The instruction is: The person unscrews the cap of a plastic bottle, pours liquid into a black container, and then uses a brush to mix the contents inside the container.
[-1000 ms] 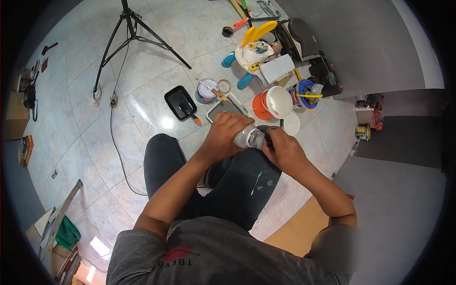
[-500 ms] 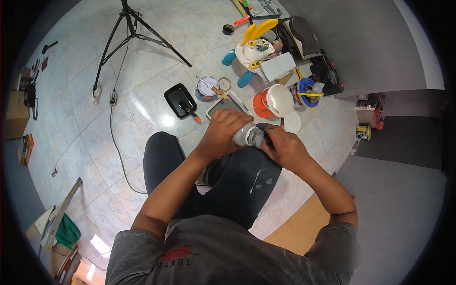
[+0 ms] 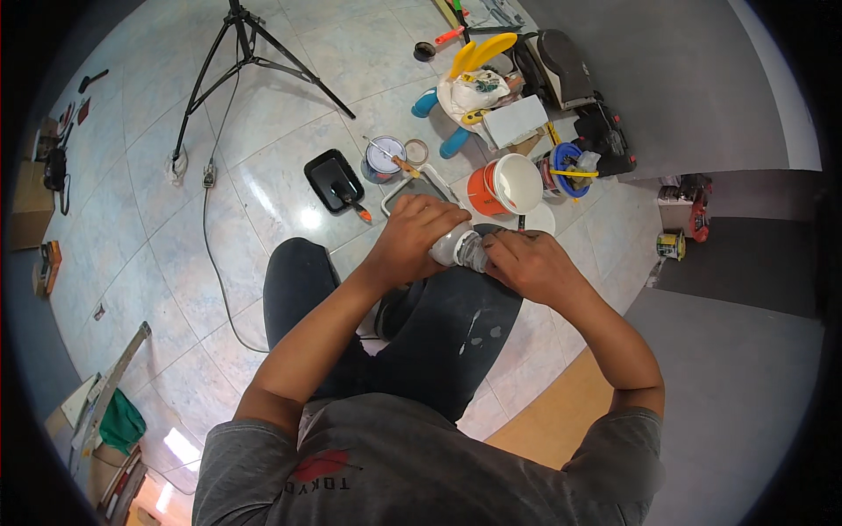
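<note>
Over my right thigh, a pale, translucent plastic bottle (image 3: 451, 246) lies tilted, with its ribbed neck end toward the right. My left hand (image 3: 416, 233) is closed around the bottle's body and covers much of it. Closed fingers of my right hand (image 3: 530, 265) grip the neck end; whether a cap is under them is hidden. Just beyond my hands are a grey paint tray (image 3: 421, 191) with a light rim and an orange bucket (image 3: 481, 194) with a white inside.
A black tray (image 3: 324, 180) with a brush lies ahead on the tiles, beside a paint can (image 3: 383, 158) with a brush across its top. Farther right stands a cluttered stool (image 3: 453, 98). A black tripod (image 3: 248, 58) and its cable (image 3: 207, 230) occupy the left.
My right hand has turned slightly at the bottle's neck, its knuckles now more level. The bottle and my left hand stay nearly in place.
</note>
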The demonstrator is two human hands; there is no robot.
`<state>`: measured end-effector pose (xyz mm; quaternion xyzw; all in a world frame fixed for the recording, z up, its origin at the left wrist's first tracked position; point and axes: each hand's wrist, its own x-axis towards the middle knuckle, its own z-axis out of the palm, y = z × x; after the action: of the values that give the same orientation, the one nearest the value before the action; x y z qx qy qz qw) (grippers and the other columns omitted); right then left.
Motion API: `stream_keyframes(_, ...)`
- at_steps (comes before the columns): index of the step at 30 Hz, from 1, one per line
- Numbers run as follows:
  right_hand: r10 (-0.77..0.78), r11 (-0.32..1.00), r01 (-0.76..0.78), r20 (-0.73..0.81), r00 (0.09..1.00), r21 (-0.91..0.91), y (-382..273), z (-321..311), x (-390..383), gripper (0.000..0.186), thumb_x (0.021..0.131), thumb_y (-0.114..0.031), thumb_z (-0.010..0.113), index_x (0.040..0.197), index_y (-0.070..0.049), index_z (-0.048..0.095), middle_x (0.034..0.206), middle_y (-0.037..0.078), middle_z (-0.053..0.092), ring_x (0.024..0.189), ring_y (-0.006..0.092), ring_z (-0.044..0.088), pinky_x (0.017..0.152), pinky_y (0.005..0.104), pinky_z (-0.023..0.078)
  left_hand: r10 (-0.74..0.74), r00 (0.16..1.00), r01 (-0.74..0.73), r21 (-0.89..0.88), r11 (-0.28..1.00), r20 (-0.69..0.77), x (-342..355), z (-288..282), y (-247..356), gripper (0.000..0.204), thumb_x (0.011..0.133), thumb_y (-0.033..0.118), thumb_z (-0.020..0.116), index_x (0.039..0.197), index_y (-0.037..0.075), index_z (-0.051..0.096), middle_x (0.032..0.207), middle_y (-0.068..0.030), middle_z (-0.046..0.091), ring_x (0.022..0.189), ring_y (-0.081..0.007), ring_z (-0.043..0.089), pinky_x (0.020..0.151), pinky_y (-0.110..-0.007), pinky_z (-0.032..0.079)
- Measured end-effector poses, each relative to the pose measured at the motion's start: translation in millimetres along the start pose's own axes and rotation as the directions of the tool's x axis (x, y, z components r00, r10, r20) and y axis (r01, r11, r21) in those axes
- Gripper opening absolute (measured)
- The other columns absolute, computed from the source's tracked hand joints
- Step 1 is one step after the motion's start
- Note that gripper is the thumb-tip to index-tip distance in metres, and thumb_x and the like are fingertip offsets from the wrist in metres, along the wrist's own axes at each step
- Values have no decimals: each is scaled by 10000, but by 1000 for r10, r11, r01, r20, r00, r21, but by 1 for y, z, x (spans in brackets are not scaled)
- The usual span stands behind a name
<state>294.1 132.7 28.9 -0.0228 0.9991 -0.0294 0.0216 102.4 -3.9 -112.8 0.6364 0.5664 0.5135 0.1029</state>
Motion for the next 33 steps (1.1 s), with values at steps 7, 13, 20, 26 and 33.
stream_keyframes(7, 15, 989, 1, 111, 994, -147, -8, -3, -1, 333, 907, -208, 810, 1154, -28, 679, 998, 86, 711, 860, 222, 764, 732, 372, 618, -14, 1000, 14, 8, 1000, 20, -2, 2, -3, 802, 610, 259, 984, 1354, 139, 710, 1313, -38, 710, 1270, -302, 621, 1084, -459, 434)
stream_keyframes(13, -65, 984, 55, -54, 996, -170, -8, 1, -2, 257, 889, -131, 722, 1118, -29, 661, 845, 62, 616, 714, 195, 720, 565, 341, 560, 6, 1000, -6, -31, 1000, -4, 0, 6, -3, 732, 664, 194, 948, 1349, 143, 697, 1297, -44, 722, 1217, -274, 648, 1024, -446, 427)
stream_keyframes(20, 19, 998, -15, -57, 998, 62, 2, -1, -8, 310, 892, -152, 739, 1167, -30, 668, 1020, 97, 708, 843, 230, 754, 620, 353, 595, -27, 1000, 27, -37, 999, -4, -6, 11, -8, 794, 618, 234, 988, 1353, 136, 704, 1321, -44, 712, 1272, -299, 632, 1085, -456, 441)
stream_keyframes(26, -118, 990, 104, -160, 980, -93, -1, -10, -16, 291, 905, -173, 739, 1164, -41, 733, 1122, 114, 746, 973, 256, 764, 787, 371, 631, -42, 999, 42, -37, 998, -8, -7, 7, -10, 776, 623, 194, 989, 1343, 135, 705, 1319, -44, 713, 1264, -298, 641, 1077, -453, 446)
stream_keyframes(33, -321, 888, 271, -78, 944, -371, -5, -1, -12, 256, 888, -188, 727, 1096, -42, 753, 1057, 102, 733, 1002, 235, 738, 885, 387, 610, -31, 1000, 31, -50, 998, -2, -4, 4, -9, 784, 611, 188, 990, 1338, 129, 705, 1309, -45, 716, 1265, -295, 646, 1069, -445, 446)
